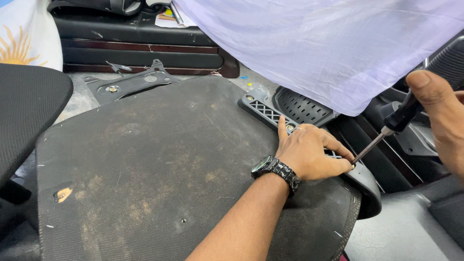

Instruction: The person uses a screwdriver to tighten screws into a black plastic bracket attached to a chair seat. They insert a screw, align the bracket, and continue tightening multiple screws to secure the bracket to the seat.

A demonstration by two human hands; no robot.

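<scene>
Left hand (309, 153): rests on the armrest bracket (270, 114) at the seat's right edge; grip pressed together, fingertips steadying the screwdriver tip.
Right hand (442, 113): grip wrapped around the black handle of the screwdriver (386, 133), thumb on top.
Screwdriver: slants down to the left, its tip meeting the bracket just beside the left fingertips.
Seat underside (159, 164): upturned, covered in dusty black fabric.
Wristwatch (275, 169): black, on the left wrist.
White cloth (328, 43): hangs above the bracket.
</scene>
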